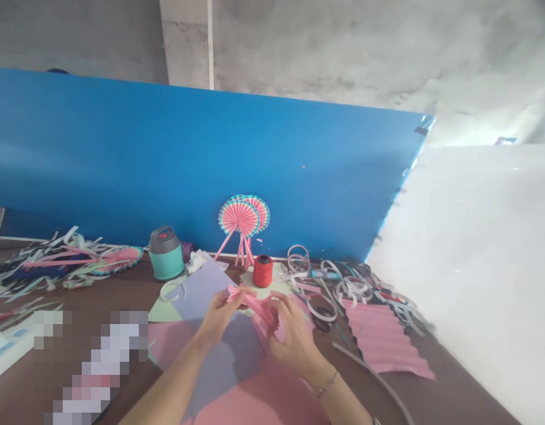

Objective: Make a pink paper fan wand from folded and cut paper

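My left hand [219, 316] pinches the near end of a folded, pleated pink paper strip [254, 304] above a grey-lilac sheet [219, 354]. My right hand [292, 336] grips the other end of the same strip, fingers curled round its folds. Both hands meet over the middle of the brown table [121, 295]. A pink sheet [263, 401] lies beneath my forearms. A bracelet shows on my right wrist.
Two finished pink-and-teal paper fans [243, 218] lean on the blue board [166, 165]. A red thread spool [263, 271], a teal jar [166, 254], curled white paper strips [338, 286], pleated pink paper [382, 339] and more fans [108, 260] lie around. A white panel stands at right.
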`<move>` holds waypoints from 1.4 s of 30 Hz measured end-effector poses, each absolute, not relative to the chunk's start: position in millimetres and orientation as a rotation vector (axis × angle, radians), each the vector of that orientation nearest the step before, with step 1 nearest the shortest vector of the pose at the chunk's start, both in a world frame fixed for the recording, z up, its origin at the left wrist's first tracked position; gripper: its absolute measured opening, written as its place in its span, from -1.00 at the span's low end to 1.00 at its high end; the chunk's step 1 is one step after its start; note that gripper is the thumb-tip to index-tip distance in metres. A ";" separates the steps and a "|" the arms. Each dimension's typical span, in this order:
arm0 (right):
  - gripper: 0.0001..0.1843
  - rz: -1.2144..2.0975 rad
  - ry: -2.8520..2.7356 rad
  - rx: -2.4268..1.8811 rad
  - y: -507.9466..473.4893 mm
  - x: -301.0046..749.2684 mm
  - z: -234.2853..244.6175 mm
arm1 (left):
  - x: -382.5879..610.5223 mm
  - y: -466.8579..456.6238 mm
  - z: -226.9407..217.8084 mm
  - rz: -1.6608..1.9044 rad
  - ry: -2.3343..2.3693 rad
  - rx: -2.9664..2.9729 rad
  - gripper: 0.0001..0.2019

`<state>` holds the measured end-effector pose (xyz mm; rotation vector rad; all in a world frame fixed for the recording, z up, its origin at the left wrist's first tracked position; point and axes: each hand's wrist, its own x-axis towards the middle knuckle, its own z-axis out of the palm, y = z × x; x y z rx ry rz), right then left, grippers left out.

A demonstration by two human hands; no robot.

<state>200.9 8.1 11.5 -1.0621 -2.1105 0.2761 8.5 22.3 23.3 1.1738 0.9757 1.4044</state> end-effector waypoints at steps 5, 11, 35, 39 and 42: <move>-0.81 0.252 -2.066 -1.050 8.6 199.7 14.9 | 5.8 23.7 20.0 1.408 0.945 1.103 -0.57; -0.68 0.158 -2.039 -1.053 9.8 200.0 13.8 | 3.7 23.3 17.2 1.383 0.884 1.144 -0.61; -0.93 0.206 -2.003 -1.156 12.0 198.1 6.5 | 5.3 28.2 6.1 1.396 0.862 1.252 -0.66; -0.94 0.226 -2.008 -1.187 12.1 198.6 6.7 | 7.9 26.0 9.5 1.403 0.879 1.233 -0.64; -0.93 0.228 -2.025 -1.216 12.3 199.3 8.1 | 8.9 24.7 11.7 1.404 0.874 1.218 -0.64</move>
